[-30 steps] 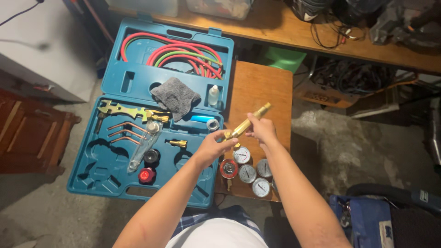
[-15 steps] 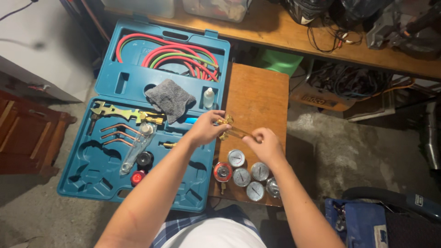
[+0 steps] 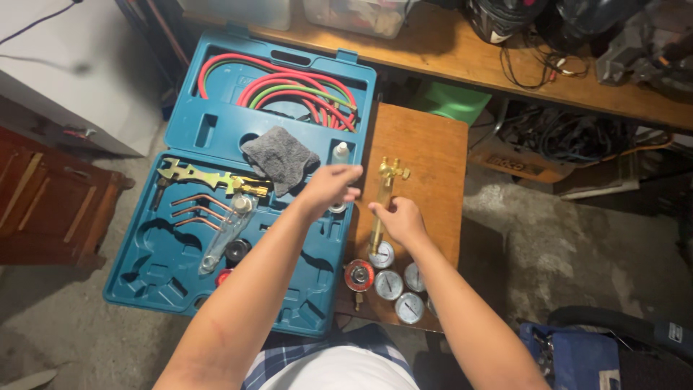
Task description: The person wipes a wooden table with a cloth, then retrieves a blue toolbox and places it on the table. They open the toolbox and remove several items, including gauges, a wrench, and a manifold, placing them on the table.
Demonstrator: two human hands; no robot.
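The right hand [image 3: 401, 220] pinches the brass torch [image 3: 380, 204] mid-shaft, over the small wooden table [image 3: 426, 155] above the gauges [image 3: 393, 278]. The left hand [image 3: 330, 186] hovers loosely spread beside it, touching nothing. A one-handed grip could let the torch slip and knock the gauge glass.

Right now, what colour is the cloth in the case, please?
Grey cloth, clearest in the head view.

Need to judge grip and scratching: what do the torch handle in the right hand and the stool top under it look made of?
Torch handle: likely brass, shiny yellow metal. Stool top: seemingly varnished wood, orange-brown with faint grain. Right hand grips the handle.
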